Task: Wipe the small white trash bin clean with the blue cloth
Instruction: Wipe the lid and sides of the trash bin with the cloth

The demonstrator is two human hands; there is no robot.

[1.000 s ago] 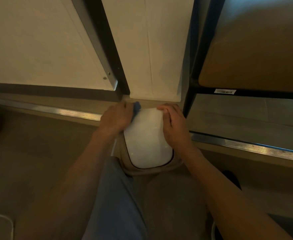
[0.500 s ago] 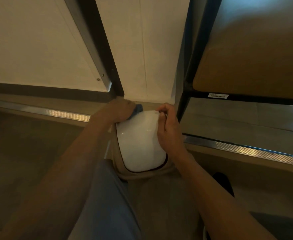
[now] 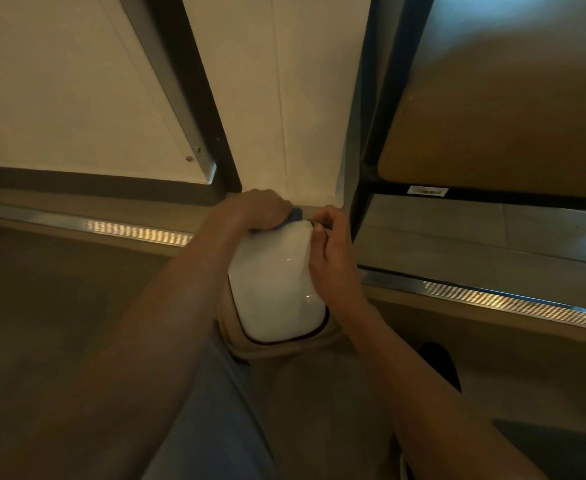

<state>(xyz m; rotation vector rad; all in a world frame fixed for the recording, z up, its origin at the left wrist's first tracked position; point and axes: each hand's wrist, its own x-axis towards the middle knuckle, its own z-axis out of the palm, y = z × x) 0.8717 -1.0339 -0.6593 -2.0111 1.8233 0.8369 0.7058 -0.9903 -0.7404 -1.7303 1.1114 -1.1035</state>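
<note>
Since the small white trash bin (image 3: 277, 285) sits low in the middle of the frame, tucked against the wall, the person is leaning right over it with both arms reaching down. Left hand (image 3: 250, 211) is curled tight around the blue cloth (image 3: 295, 214), pressing it on the far top edge of the lid, so only a scrap of blue peeks out. Right hand (image 3: 331, 251) is on the bin's right side with fingers bent, pinching the lid's rim, I'd guess to steady it while the cloth rubs. The lid looks glossy, so it should wipe easily. Room's dim and yellowish: brownish floor (image 3: 59, 323), a ribbed metal strip (image 3: 485, 296) running across, and a dark-framed shelf (image 3: 492, 98) in the upper right.
</note>
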